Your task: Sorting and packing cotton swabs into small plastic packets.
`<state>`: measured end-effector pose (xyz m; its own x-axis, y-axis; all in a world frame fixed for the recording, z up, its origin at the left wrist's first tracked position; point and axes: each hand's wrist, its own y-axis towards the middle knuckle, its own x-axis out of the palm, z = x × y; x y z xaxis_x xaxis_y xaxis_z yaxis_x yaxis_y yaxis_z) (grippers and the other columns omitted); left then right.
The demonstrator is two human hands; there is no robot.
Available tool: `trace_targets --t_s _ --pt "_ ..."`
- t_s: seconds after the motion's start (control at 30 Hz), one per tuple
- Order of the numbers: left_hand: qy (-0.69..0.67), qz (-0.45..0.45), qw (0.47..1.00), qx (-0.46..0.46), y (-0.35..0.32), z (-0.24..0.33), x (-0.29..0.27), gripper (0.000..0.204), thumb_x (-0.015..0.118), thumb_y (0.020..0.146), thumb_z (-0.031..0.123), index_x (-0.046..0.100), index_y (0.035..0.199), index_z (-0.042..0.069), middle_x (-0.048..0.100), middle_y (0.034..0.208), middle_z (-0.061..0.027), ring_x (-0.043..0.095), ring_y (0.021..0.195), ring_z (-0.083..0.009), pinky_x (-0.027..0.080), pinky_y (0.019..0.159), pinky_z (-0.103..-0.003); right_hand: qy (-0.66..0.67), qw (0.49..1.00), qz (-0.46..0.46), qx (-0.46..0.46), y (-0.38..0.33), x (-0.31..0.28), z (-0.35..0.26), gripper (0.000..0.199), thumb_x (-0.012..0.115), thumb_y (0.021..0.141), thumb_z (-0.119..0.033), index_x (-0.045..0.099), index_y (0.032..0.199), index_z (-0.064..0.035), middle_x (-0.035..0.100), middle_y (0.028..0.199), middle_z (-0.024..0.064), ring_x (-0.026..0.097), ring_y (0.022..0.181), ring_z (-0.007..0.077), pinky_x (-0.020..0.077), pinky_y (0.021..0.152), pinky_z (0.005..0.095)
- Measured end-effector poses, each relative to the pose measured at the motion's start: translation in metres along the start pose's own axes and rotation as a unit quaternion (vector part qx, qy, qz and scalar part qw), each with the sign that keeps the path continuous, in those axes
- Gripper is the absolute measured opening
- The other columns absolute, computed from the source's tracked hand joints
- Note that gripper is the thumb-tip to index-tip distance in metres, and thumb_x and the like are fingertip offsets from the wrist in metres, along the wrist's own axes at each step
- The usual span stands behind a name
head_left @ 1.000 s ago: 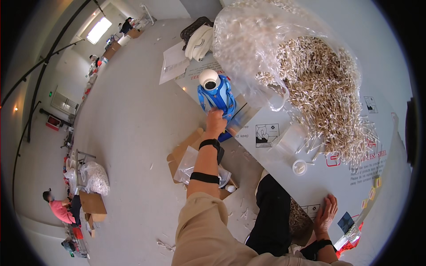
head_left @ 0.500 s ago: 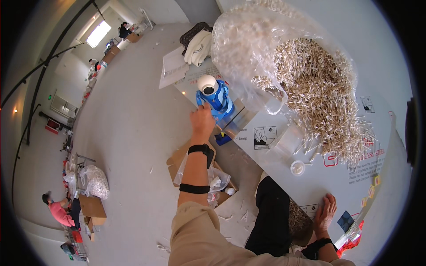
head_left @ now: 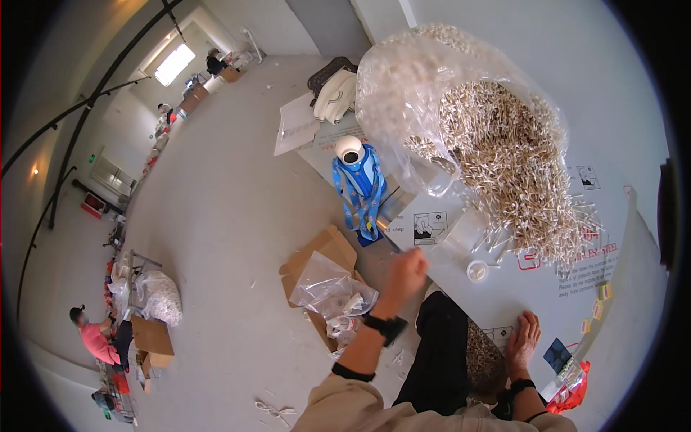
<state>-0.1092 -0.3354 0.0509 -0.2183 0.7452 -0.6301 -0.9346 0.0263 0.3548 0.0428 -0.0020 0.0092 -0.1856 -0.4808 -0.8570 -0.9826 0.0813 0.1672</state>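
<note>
Left hand (head_left: 407, 272): raised above the near edge of the white table (head_left: 504, 288), fingers curled into a loose fist; whether anything was pinched inside could not be told. Black band and watch worn on that wrist. Nearest item: blue bottle carrier (head_left: 360, 189) with white cap, upright at the table's left edge, lanyard straps hanging down its side, well apart from the fist.

Right hand (head_left: 523, 337): laid flat on the table near the lower edge, fingers spread and open, holding nothing. Dark band on that wrist.

Large heap of pale thin sticks (head_left: 511, 158): spilled across the far half of the table, partly covered by a clear plastic bag (head_left: 417, 101). Small white round cap (head_left: 476, 270) set just below the heap, between the two hands.

Floor items: flattened cardboard (head_left: 324, 252) with a clear plastic bag of scraps (head_left: 332, 291) on it, beside the left forearm. Seated person in pink (head_left: 93, 338) far off at lower left, beside a cardboard box (head_left: 152, 337).
</note>
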Motion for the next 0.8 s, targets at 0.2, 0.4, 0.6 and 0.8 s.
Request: trace_targets --t_s 0.2,0.4,0.6,0.8 --pt "-0.05 -0.114 0.983 0.136 -0.088 0.091 0.05 0.015 0.067 0.075 0.011 0.055 0.081 0.006 0.058 0.082 -0.0109 0.058 0.089 -0.0309 0.043 0.08 -0.041 0.005 1.0 0.015 -0.007 0.001 0.009 0.004 0.041 0.056 0.078 -0.004 0.051 0.119 -0.0032 0.047 0.133 0.0158 0.04 0.13 0.0364 0.0301 0.107 0.0491" --pt "-0.043 -0.176 0.977 0.109 -0.102 0.073 0.065 0.019 0.071 0.072 0.014 0.059 0.087 0.009 0.061 0.089 -0.0055 0.057 0.101 -0.0267 0.037 0.097 -0.04 0.009 1.0 0.029 -0.007 0.001 0.02 0.01 0.042 0.057 0.077 -0.005 0.052 0.118 -0.0047 0.048 0.133 0.0143 0.041 0.13 0.0356 0.0306 0.107 0.0488" --pt "-0.076 -0.193 0.976 0.073 -0.091 0.071 0.074 0.016 0.072 0.071 0.015 0.058 0.076 0.008 0.06 0.077 -0.0076 0.059 0.084 -0.0294 0.044 0.078 -0.041 0.019 1.0 0.025 0.001 0.002 0.016 0.011 0.043 0.057 0.076 -0.007 0.052 0.119 -0.0046 0.047 0.133 0.0139 0.039 0.131 0.0351 0.03 0.107 0.0487" --pt "-0.016 -0.238 0.97 0.038 -0.072 0.058 0.097 0.024 0.072 0.07 0.022 0.054 0.069 0.006 0.058 0.067 -0.0124 0.059 0.072 -0.0353 0.046 0.063 -0.046 0.03 0.999 0.019 -0.006 0.001 0.012 0.001 0.043 0.056 0.077 -0.007 0.052 0.12 -0.0041 0.047 0.133 0.014 0.039 0.131 0.0353 0.0296 0.107 0.0491"
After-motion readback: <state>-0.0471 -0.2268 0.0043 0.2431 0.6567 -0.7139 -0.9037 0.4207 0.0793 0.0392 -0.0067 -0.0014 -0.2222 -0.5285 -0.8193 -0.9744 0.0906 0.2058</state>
